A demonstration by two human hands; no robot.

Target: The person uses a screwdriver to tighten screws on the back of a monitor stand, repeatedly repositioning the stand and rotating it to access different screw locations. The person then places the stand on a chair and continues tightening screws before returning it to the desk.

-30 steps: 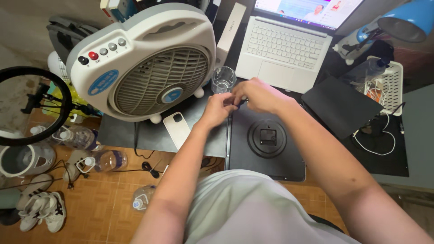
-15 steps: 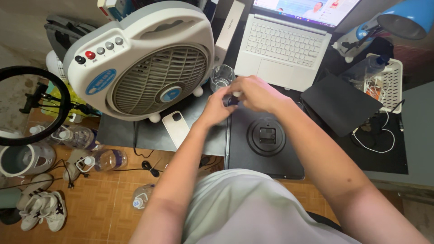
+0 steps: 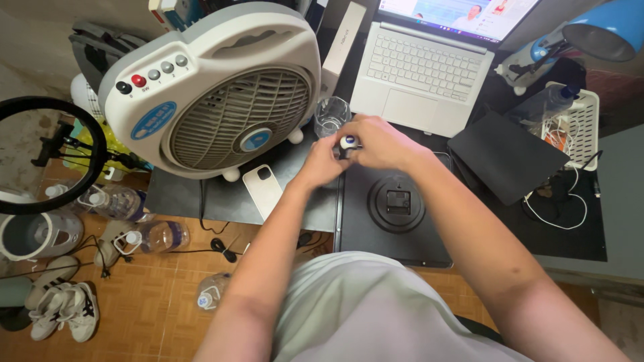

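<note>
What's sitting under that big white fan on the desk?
The fan stands on small round feet on a dark mat. A white phone lies face down before it. The mat directly beneath the fan is covered.

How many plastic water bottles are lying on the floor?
3, all on the tiled floor left of the desk: one clear plastic bottle under the white fan, a second just right of it, a third near the person's left arm. More may hide under the desk.

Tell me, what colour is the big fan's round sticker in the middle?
Blue and white. The sticker sits at the centre of the fan grille, seen in the head view.
</note>
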